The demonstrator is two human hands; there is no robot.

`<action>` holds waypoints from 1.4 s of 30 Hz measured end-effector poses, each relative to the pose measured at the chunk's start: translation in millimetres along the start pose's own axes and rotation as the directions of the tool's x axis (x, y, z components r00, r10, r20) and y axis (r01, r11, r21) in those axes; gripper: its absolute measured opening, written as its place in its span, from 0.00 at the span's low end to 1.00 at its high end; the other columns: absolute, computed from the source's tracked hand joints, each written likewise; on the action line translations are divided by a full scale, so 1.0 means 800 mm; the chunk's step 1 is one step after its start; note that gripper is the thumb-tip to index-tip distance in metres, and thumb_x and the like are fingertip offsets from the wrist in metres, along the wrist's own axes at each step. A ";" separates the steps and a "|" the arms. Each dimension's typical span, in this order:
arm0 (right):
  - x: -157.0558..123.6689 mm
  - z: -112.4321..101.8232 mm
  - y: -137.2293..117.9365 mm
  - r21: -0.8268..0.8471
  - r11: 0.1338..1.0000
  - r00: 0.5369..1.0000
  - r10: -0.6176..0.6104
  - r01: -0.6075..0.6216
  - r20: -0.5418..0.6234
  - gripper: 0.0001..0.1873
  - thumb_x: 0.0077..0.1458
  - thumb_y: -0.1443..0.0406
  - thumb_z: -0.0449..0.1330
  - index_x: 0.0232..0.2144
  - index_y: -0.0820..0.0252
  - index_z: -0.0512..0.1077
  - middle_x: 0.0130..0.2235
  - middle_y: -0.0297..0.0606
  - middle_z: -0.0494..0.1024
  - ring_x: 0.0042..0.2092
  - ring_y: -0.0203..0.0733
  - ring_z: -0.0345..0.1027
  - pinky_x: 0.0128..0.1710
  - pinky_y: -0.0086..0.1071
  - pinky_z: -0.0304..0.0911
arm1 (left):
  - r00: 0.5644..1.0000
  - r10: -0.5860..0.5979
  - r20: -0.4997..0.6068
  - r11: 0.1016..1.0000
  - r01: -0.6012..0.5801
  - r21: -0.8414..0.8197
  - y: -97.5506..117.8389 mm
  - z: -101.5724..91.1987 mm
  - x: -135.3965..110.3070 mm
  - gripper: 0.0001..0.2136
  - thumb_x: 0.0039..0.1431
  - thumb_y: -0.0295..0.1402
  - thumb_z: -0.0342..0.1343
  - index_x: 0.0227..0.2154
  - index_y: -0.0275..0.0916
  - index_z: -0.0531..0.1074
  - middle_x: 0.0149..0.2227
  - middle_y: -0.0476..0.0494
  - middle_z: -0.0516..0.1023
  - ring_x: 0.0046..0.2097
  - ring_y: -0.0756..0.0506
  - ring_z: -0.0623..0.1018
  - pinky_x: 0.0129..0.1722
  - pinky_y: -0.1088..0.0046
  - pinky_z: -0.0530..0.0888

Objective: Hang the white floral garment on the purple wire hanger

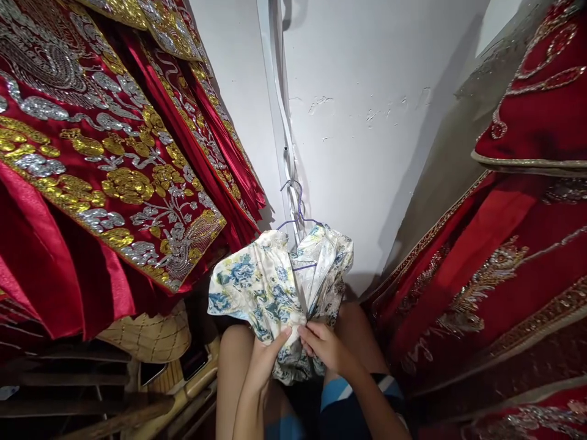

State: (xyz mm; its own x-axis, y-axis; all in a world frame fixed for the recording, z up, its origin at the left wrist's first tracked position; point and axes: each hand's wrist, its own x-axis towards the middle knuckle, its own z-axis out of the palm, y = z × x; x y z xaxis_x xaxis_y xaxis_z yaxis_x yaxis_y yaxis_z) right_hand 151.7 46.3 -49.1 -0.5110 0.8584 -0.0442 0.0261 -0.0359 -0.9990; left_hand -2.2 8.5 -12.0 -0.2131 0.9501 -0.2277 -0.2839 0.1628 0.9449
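A white blouse [270,275] with a blue and yellow floral print hangs on a thin purple hanger [300,205] in front of me. Its collar and upper front are parted, and the lower part rests over my lap. My left hand [270,351] grips the front edge of the blouse, thumb on top and the other fingers hidden beneath the cloth. Close beside it, my right hand [323,345] pinches the opposite front edge. Something small and white shows between the two hands; I cannot make out whether it is a button.
Red garments [128,183] with gold and silver embroidery hang at the left. More red beaded garments [495,263] hang at the right. A white wall [358,122] with a vertical metal rail [275,91] stands behind. A wooden chair [183,394] is at lower left.
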 end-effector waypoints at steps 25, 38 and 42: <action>-0.021 -0.015 -0.021 0.105 0.994 0.988 0.032 -0.016 -0.153 0.20 0.58 0.56 0.56 0.19 0.61 0.71 0.14 0.30 0.65 0.18 0.31 0.55 0.20 0.27 0.49 | 0.779 0.626 0.030 0.658 -0.548 0.517 -0.073 0.056 -0.006 0.08 0.59 0.32 0.56 0.41 0.40 0.71 0.38 0.42 0.75 0.41 0.43 0.76 0.43 0.68 0.73; -0.015 -0.011 -0.028 0.182 0.983 0.987 0.032 -0.002 -0.159 0.21 0.57 0.54 0.57 0.20 0.61 0.72 0.12 0.30 0.64 0.15 0.31 0.51 0.18 0.28 0.46 | 0.812 0.575 0.101 0.657 -0.533 0.533 -0.071 0.058 -0.009 0.05 0.63 0.31 0.49 0.36 0.40 0.70 0.34 0.45 0.76 0.37 0.45 0.77 0.38 0.70 0.72; -0.014 -0.014 -0.042 0.173 0.985 0.985 0.038 -0.008 -0.170 0.20 0.58 0.55 0.55 0.20 0.60 0.71 0.12 0.29 0.63 0.15 0.31 0.51 0.18 0.28 0.47 | 0.811 0.572 0.119 0.648 -0.536 0.541 -0.070 0.058 -0.008 0.05 0.64 0.32 0.49 0.34 0.40 0.69 0.32 0.46 0.75 0.36 0.45 0.76 0.38 0.71 0.72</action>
State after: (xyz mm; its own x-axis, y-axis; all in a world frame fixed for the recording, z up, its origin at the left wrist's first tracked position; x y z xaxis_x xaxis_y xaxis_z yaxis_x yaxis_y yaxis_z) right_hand 165.8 43.5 -14.6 -0.3564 0.9308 -0.0809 -0.1188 -0.1310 -0.9842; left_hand 58.2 5.3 -52.5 -0.2244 0.8957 0.3839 0.4362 -0.2599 0.8615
